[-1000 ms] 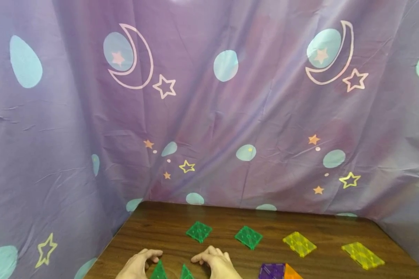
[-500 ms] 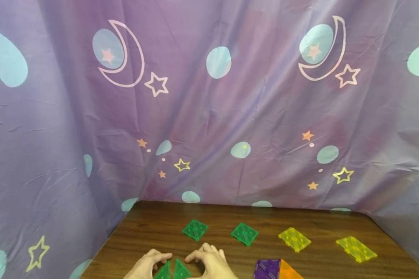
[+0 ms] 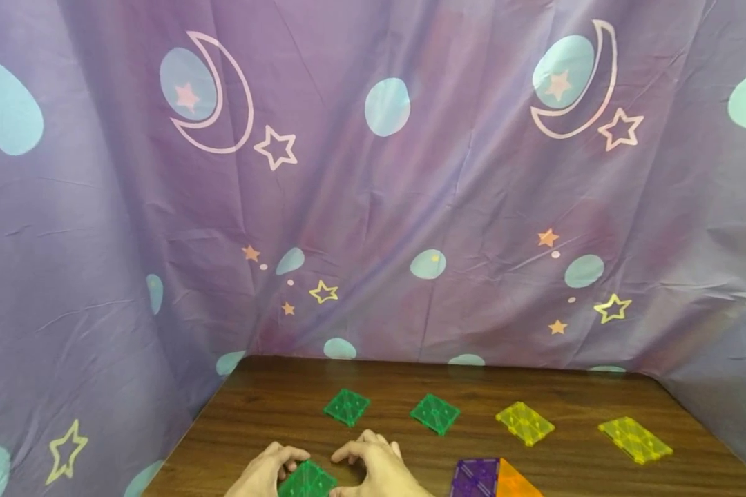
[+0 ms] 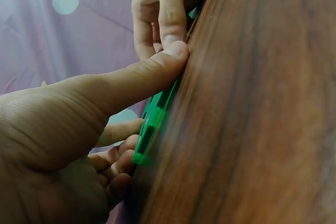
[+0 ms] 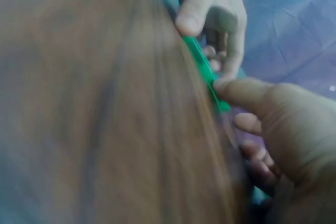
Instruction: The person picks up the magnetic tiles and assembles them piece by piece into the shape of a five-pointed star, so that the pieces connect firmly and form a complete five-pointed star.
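Green triangles [image 3: 308, 481]: half a second ago we saw a gap between them; now this gap is gone and they look like one square, at the near edge of the head view, between the two hands.
Meaning: we judge that the joining of this pair is done or nearly done; whether the seam holds by itself, we cannot tell.
Left hand [image 3: 264, 473]: it grips the left side of the square, with thumb and fingers at its edges.
Right hand [image 3: 380, 471]: it is curled round the right side, thumb on the edge; whether the index finger also touches, we cannot tell.
Head view: only here we see the square's upper face, and beyond it, on the table [image 3: 255, 400], the purple tile [image 3: 475, 478] touching the orange triangle [image 3: 514, 481].
Left wrist view: it shows what the head view misses, the two thumbs close together at the near edge.
Right wrist view: blurred, but the right thumb's contact is visible.
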`<move>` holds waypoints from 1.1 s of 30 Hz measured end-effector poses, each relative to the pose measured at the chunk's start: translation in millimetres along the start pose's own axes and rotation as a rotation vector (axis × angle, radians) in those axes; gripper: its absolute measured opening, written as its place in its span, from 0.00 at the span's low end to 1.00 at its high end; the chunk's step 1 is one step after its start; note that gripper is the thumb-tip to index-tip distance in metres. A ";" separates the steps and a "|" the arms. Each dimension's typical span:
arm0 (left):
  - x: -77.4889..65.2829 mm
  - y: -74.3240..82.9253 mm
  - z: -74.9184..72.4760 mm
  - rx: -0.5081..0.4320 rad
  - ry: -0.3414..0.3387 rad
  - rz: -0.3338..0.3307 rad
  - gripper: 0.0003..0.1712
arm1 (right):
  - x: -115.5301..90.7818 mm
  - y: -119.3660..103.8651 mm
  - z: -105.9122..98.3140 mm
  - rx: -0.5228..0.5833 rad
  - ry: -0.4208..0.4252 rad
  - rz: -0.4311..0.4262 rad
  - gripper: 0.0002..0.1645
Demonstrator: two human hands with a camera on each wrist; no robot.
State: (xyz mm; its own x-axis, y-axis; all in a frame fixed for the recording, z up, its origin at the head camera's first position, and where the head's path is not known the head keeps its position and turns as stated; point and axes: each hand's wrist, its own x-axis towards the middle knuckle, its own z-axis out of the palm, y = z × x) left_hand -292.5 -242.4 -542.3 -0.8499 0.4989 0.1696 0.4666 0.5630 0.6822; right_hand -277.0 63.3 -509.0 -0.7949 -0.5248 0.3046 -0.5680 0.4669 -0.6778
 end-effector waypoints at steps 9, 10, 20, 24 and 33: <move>6.5 5.4 3.4 -0.038 -0.013 -0.001 0.44 | -6.6 -6.7 -47.1 0.152 0.041 0.064 0.29; 7.6 5.8 3.0 -0.039 -0.018 0.004 0.44 | -7.0 -6.7 -54.8 0.141 0.063 0.065 0.29; 5.9 5.1 6.7 -0.086 -0.063 -0.013 0.42 | -53.8 25.1 -146.5 0.152 0.188 0.146 0.33; 2.7 4.2 3.6 -0.122 -0.087 -0.064 0.43 | -90.0 49.4 -169.7 0.155 0.212 0.147 0.33; -2.4 -0.7 -3.8 -0.116 -0.066 -0.036 0.45 | -146.0 97.6 -197.0 0.153 0.037 0.125 0.36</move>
State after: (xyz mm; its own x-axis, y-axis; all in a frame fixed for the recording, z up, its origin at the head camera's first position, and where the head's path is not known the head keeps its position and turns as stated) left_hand -291.7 -246.5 -540.5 -0.8459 0.5241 0.0992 0.4013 0.5028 0.7656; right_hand -258.5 325.7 -487.8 -0.8661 -0.4415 0.2344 -0.4277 0.4119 -0.8046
